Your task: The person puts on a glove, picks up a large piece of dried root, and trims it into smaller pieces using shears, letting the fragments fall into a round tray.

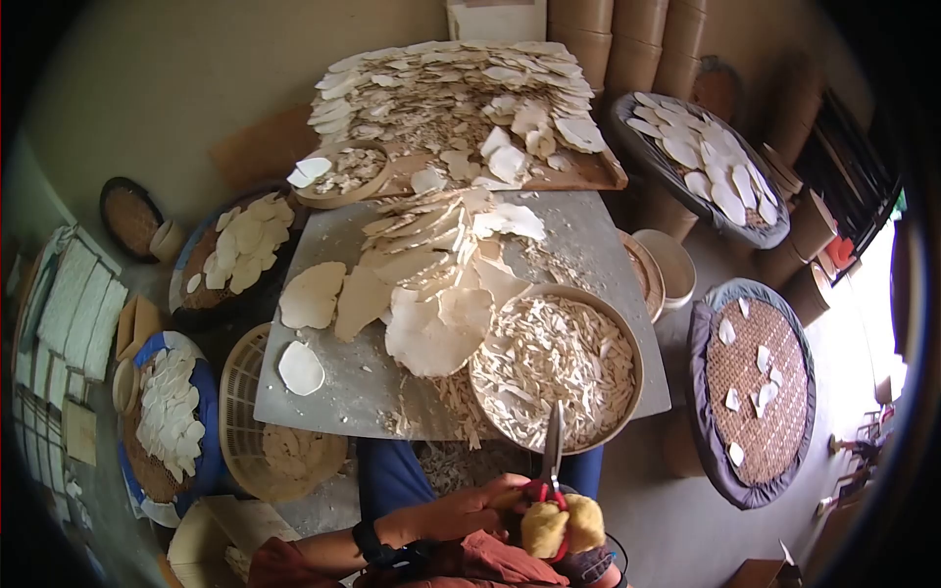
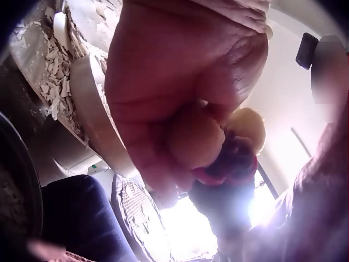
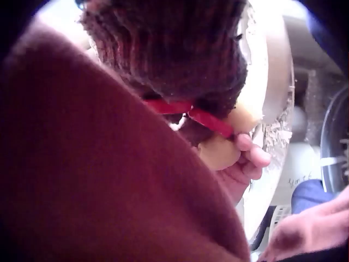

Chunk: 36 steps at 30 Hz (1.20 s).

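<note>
Low in the head view are scissors (image 1: pixel 555 439) with red handles, blades pointing up toward the table. Soft yellow padding (image 1: pixel 544 530) bulges in two lumps around the handles. My right hand (image 3: pixel 169 52), in a dark knitted glove, grips the red handles (image 3: pixel 210 121); its fingers are mostly hidden. My left hand (image 1: pixel 480 508) is bare and comes in from the left. Its fingers and thumb close around one yellow lump (image 2: pixel 196 139) beside the handle. Just beyond the blades, a round basket (image 1: pixel 639 377) full of pale cut strips sits at the table's front edge.
Thin pale sheets (image 1: pixel 436 333) lie fanned on the grey table (image 1: pixel 323 397), with a thick stack (image 1: pixel 441 93) behind. A small round tray (image 1: pixel 338 201) stands back left. Round trays (image 1: pixel 750 392) with pale pieces flank the table. A yellow plastic basket (image 1: pixel 245 392) stands at left.
</note>
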{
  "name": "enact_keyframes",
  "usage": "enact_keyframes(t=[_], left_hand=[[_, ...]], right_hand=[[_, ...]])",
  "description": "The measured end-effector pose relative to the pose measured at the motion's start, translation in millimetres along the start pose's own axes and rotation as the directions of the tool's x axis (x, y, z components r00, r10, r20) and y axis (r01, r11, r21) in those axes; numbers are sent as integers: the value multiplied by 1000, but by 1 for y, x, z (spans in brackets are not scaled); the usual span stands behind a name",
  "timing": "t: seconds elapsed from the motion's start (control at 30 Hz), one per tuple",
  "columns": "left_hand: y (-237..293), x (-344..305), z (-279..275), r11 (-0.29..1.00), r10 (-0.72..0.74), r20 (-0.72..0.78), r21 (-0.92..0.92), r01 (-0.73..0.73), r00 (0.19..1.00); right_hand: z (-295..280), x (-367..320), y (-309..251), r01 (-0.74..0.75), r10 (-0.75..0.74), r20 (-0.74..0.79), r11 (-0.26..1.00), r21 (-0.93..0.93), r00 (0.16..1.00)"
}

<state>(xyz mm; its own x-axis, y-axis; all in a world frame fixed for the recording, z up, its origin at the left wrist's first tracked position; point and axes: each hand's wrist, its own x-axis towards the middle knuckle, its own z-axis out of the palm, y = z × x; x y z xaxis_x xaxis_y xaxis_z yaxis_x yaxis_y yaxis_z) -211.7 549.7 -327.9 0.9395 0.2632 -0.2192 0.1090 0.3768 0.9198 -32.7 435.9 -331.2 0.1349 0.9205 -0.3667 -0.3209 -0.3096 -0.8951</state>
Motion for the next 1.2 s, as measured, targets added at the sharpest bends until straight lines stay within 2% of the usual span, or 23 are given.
enact_keyframes(t=[0.07, 0.17, 0.2, 0.23, 0.27, 0.3, 0.33, 0.37, 0.4, 0.5, 0.53, 0.7, 0.83, 0.97, 1.0, 1.1, 1.17, 1.2], left_hand=[[0, -2, -5, 1000, -31, 36, -1, 31, 999], [16, -6, -31, 923, -115, 124, 379, 60, 986], [24, -5, -40, 944, -157, 102, 309, 119, 982], [21, -8, -50, 981, 72, 7, 182, -72, 997], [27, -12, -60, 999, 32, -119, 13, -31, 992], [45, -14, -70, 987, -28, -231, -162, -10, 973], [45, -17, -82, 977, 19, -361, -190, -93, 933], [44, -19, -96, 962, 61, -485, -204, -181, 872], [47, -20, -106, 937, 63, -592, -243, -253, 803], [38, -28, -137, 834, 115, -744, -287, -470, 658], [31, -30, -149, 788, 79, -775, -336, -515, 626], [-8, -26, -214, 504, -162, -853, -504, -701, 496], [-21, -1, -262, 435, -234, -878, -478, -763, 417], [-32, 3, -286, 496, -176, -926, -376, -783, 333], [-20, -1, -274, 472, -191, -941, -339, -814, 281], [-11, -35, -231, 588, -68, -971, -225, -777, 229], [4, -61, -190, 764, 48, -985, -69, -641, 164], [7, -70, -173, 845, 119, -989, 55, -533, 86]], right_hand=[[-18, 12, 17, -84, 81, 51, 996, 42, 995], [-25, 17, 18, -259, 242, 111, 948, 185, 964], [-25, 18, 18, -275, 256, 110, 938, 213, 960], [-24, 21, 20, -229, 202, 118, 928, 294, 972], [-24, 25, 22, -185, 148, 126, 909, 375, 981], [-16, 18, 11, 44, -48, 42, 995, 84, 998], [-10, 11, 0, 257, -259, 21, 940, -226, 966], [-6, 10, -5, 426, -457, 71, 747, -510, 886], [-6, 10, 1, 356, -376, 60, 796, -489, 925], [-5, 8, 25, 155, -149, 47, 900, -407, 988], [-1, 12, 27, 110, -98, 50, 915, -388, 994], [10, 24, 30, -10, 32, 61, 947, -320, 998], [15, 33, 29, -68, 86, 47, 952, -299, 995], [21, 41, 30, -93, 113, 65, 963, -253, 991], [22, 41, 31, -102, 123, 78, 968, -229, 989], [23, 38, 39, -162, 177, 125, 979, -126, 976], [20, 35, 48, -220, 219, 157, 975, -8, 963], [19, 34, 51, -264, 246, 174, 961, 83, 953]])
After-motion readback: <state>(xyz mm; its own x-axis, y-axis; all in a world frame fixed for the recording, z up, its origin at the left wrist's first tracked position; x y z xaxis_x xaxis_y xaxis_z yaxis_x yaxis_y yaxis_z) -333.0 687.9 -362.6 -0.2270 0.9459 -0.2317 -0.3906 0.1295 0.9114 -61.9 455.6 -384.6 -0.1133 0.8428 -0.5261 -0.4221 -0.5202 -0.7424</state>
